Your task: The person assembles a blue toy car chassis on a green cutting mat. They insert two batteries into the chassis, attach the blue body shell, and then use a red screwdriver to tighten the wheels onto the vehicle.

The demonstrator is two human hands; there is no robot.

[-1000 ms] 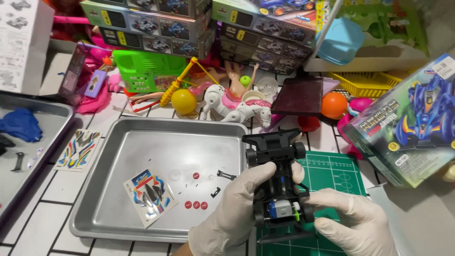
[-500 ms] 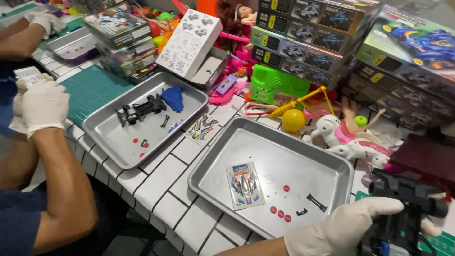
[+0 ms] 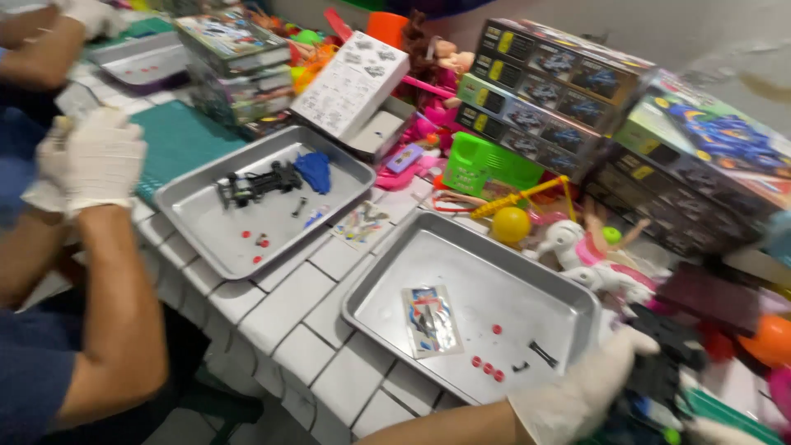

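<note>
Head view, tilted left; frame motion-blurred at lower right.

Left hand (image 3: 589,387), white-gloved, sits at the bottom right edge, its grip closed around a black toy car chassis (image 3: 671,354). The chassis lies just right of that hand, over the near right corner of the counter (image 3: 288,317), its long axis running roughly away from the wearer; blur hides finer detail. Right hand (image 3: 725,430) shows only as a sliver of glove at the bottom edge, below the chassis; cannot tell whether its grip is wide or closed. Left hand is clearly the one with more of the chassis.

Just left of the held chassis: a metal tray (image 3: 387,272) carrying a sticker sheet (image 3: 428,321), small red parts (image 3: 486,368) and a black screw-like piece (image 3: 542,353).

Farther left, a second tray (image 3: 185,194) holds another black chassis (image 3: 255,183) and a blue body shell (image 3: 313,170). A co-worker's gloved hand (image 3: 99,156) is raised beside it, well apart from the wearer's hands.
</note>
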